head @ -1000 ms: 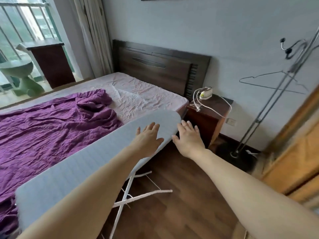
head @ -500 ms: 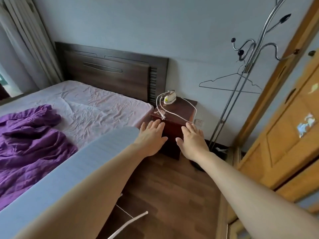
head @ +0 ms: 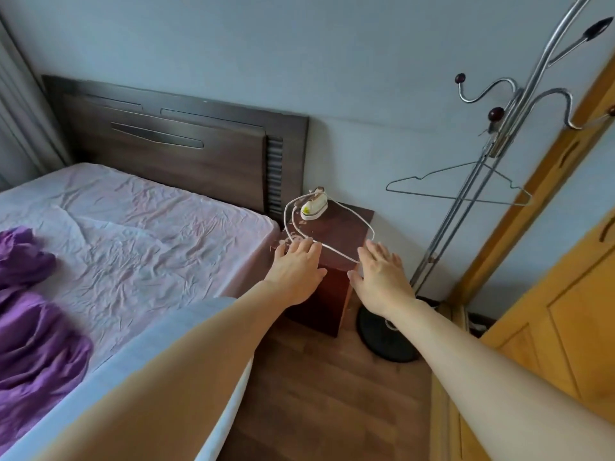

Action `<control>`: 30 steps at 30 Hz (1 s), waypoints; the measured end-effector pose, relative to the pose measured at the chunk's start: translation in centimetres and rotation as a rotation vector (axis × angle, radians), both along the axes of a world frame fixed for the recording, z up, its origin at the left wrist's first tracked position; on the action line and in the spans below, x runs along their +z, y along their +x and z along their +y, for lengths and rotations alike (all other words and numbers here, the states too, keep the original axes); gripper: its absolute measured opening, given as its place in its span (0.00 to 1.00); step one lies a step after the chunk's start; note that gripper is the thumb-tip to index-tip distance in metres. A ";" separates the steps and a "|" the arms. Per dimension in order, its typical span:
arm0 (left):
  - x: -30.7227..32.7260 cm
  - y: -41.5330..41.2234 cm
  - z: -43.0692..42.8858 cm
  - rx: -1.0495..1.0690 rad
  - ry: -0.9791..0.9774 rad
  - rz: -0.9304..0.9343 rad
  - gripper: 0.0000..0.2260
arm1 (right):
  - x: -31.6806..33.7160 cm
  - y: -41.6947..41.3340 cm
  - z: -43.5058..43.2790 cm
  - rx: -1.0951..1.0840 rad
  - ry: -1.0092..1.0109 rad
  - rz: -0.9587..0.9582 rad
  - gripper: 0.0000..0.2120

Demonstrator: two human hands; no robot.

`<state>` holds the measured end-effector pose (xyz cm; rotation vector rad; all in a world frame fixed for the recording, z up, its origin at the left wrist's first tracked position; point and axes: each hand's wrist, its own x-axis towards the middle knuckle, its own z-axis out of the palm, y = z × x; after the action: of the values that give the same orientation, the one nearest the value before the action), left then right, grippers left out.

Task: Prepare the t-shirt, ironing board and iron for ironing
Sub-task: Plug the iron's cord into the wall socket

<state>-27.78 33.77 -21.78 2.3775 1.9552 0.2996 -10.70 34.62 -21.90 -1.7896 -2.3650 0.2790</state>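
On the nightstand (head: 346, 227), the iron (head: 313, 205) sits beyond both hands' spread fingers (head: 304, 246)

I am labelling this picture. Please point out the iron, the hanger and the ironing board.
iron (head: 314, 207), head view, on its white body.
hanger (head: 429, 194), head view, on its bottom wire.
ironing board (head: 159, 344), head view, on its grey cover.

A home bedroom. A bed (head: 133, 234) with a creased pale pink sheet stands against a dark wooden headboard (head: 173, 151). Just beside the headboard is a dark nightstand (head: 336, 234); beyond the nightstand a metal coat stand (head: 492, 168) carries a wire hanger (head: 459, 191), next to wooden wardrobe doors (head: 565, 327).
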 end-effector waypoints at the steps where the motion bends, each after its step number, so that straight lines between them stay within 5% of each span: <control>1: -0.2 -0.1 1.4 0.005 -0.017 -0.003 0.24 | -0.2 -0.2 1.3 0.000 -0.003 0.003 0.27; 20: -10.1 -0.9 18.1 0.220 -0.210 -0.121 0.21 | -7.7 -2.1 23.4 0.328 -0.092 -0.129 0.22; 30: -19.6 -2.6 23.0 0.425 -0.062 -0.170 0.12 | -16.7 -7.4 31.7 0.485 -0.019 -0.194 0.16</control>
<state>-30.36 56.81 -41.38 1.8122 2.3266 0.4328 -18.11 66.28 -38.60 -1.2718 -2.9213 0.1904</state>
